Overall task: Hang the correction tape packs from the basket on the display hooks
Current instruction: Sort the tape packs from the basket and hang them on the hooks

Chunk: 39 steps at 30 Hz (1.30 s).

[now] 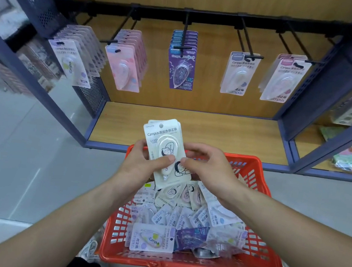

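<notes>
Your left hand (141,166) grips small stack of cream correction tape packs (161,136) from left edge, thumb pressed on front blister. Stack held upright above far end of red basket (252,176). Your right hand (208,170) pinches stack's right edge, thumb and forefinger curled onto it. Pack count in stack unclear, perhaps three. Loose packs (151,239) lie jumbled in basket below. Ahead, display hooks (184,34) on black rail (207,18) carry hanging packs; fewest on two at your right.
</notes>
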Each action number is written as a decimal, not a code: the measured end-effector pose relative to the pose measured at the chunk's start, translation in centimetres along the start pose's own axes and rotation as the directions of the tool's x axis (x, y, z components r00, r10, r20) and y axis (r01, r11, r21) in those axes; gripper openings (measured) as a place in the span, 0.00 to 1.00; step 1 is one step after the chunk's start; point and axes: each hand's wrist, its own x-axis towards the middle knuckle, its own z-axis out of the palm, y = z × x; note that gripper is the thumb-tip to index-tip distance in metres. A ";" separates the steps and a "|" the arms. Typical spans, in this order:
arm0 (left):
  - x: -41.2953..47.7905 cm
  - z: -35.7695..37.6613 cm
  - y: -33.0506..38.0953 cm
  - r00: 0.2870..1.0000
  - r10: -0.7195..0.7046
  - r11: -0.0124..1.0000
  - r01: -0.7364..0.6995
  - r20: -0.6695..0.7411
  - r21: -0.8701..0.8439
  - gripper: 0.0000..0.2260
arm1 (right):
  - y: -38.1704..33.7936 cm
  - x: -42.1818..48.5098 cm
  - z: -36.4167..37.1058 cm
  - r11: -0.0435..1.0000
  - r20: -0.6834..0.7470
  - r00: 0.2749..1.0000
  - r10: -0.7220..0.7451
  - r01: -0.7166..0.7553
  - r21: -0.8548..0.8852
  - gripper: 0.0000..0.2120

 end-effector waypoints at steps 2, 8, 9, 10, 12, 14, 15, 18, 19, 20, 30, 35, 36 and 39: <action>-0.2 -0.1 0.1 1.000 0.007 1.000 -0.007 0.005 0.016 0.34 | -0.2 -0.1 0.3 1.000 0.050 0.999 -0.004 0.004 0.007 0.15; 0.3 -1.6 0.1 0.999 0.032 0.990 -0.029 -0.016 0.141 0.34 | -0.3 0.5 -0.1 0.999 0.109 0.993 0.045 -0.042 -0.031 0.17; 0.3 -2.0 0.0 0.999 0.026 0.986 -0.021 -0.023 0.165 0.32 | 0.2 0.8 -0.8 0.996 0.072 0.996 0.054 -0.049 -0.079 0.16; 0.4 -2.5 -0.3 0.999 0.017 0.982 -0.011 -0.032 0.188 0.30 | 0.9 1.1 -1.6 0.987 0.038 0.997 0.069 -0.063 -0.146 0.13; 0.3 -3.5 -1.2 0.999 -0.010 0.970 0.021 -0.047 0.242 0.27 | 2.7 1.8 -3.1 0.957 0.006 0.991 0.136 -0.130 -0.261 0.10; 0.3 -4.6 -2.4 0.999 -0.042 0.955 0.050 -0.033 0.292 0.29 | 5.2 2.8 -4.0 0.918 0.006 0.977 0.212 -0.197 -0.344 0.09; 0.2 -5.1 -3.0 0.998 -0.056 0.948 0.065 -0.037 0.312 0.30 | 6.8 3.5 -4.1 0.891 0.012 0.972 0.234 -0.209 -0.402 0.10; -0.1 -6.9 -4.7 0.993 -0.097 0.934 0.112 -0.059 0.338 0.27 | 12.1 5.9 -2.6 0.819 0.057 0.960 0.273 -0.201 -0.537 0.13; -0.2 -7.2 -5.1 0.992 -0.113 0.931 0.127 -0.058 0.343 0.27 | 13.8 6.7 -1.8 0.808 0.078 0.956 0.282 -0.193 -0.557 0.13; -0.1 -7.5 -5.6 0.990 -0.129 0.928 0.139 -0.052 0.345 0.28 | 15.3 7.5 -0.8 0.803 0.096 0.952 0.290 -0.188 -0.565 0.15; 0.8 -7.6 -6.6 0.982 -0.141 0.915 0.176 -0.122 0.362 0.25 | 22.0 10.7 3.8 0.656 -0.023 0.969 0.246 -0.184 -0.732 0.42; 1.2 -7.5 -6.5 0.984 -0.136 0.917 0.168 -0.114 0.362 0.25 | 21.9 10.3 3.7 0.611 -0.032 0.984 0.175 -0.134 -0.780 0.42; 1.3 -7.4 -6.4 0.986 -0.128 0.921 0.160 -0.111 0.354 0.25 | 21.6 10.1 3.6 0.613 -0.020 0.982 0.190 -0.134 -0.778 0.43; 1.6 -7.0 -5.8 0.987 -0.118 0.925 0.149 -0.107 0.349 0.25 | 20.1 9.5 3.2 0.646 0.027 0.985 0.172 -0.092 -0.758 0.36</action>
